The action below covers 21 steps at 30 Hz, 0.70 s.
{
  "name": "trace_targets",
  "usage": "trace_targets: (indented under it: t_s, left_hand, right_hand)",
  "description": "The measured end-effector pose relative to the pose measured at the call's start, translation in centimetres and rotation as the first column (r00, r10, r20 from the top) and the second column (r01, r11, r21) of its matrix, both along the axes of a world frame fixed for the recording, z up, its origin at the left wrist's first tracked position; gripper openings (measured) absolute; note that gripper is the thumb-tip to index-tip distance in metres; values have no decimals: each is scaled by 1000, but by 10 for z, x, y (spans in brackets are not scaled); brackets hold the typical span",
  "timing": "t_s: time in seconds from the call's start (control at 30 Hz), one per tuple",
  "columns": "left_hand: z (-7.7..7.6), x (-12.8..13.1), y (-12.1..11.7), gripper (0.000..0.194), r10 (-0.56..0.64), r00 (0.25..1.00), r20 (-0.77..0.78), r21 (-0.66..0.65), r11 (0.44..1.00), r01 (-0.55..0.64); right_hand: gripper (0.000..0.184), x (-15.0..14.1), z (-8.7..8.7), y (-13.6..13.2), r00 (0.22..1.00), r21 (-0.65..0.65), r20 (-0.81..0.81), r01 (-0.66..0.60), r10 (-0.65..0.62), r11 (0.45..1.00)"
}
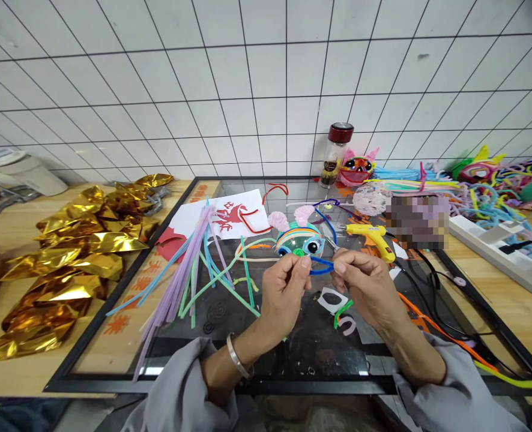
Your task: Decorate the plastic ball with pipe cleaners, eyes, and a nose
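A short blue pipe cleaner (322,268), bent into a narrow loop, spans the gap between my two hands. My left hand (283,293) pinches its left end between thumb and forefinger. At the other end, my right hand (370,289) is closed on it with thumb and fingers. A thin metal tip shows above the right fingers; its kind I cannot make out. Just behind my hands sits an animal head (298,234) with big eyes, pink ears, a green nose and striped pipe cleaners over its top. My left fingers partly cover its lower edge.
Purple, blue and green pipe cleaners (189,264) lie left of my hands. A yellow glue gun (374,237) lies to the right, near a white power strip (500,252) and black cables. Gold foil (81,258) covers the left side. A glass bottle (335,155) stands behind.
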<state>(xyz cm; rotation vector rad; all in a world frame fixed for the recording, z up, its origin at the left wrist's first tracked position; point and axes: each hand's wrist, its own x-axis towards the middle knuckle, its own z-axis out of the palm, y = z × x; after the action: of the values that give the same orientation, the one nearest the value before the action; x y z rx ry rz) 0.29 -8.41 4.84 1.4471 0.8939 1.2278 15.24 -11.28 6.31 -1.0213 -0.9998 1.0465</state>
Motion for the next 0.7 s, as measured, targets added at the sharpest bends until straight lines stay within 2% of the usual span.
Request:
trace_targets:
  t_s: [0.1,0.17,0.37,0.5,0.7]
  left_hand:
    - [1,0,0,47,16,999,48,-17,1000,-16]
    - [1,1,0,47,9,996,83,-41,999,-6]
    - [-3,3,-1,46,-74,980,184,-104,990,94]
    - [-7,7,-3,36,-132,969,210,-120,980,160]
    - [-8,9,-3,24,-101,979,179,-85,989,117]
  right_hand:
    - [30,1,1,-1,994,-49,-48,-96,94,994]
    - [30,0,1,-1,991,-58,-76,-116,112,991]
    - [29,-4,-1,1,997,-27,-78,5,-7,1000]
    - [30,-6,-2,1,996,-27,-76,34,-36,999]
    - [30,-8,-6,-1,998,14,-30,58,-57,998]
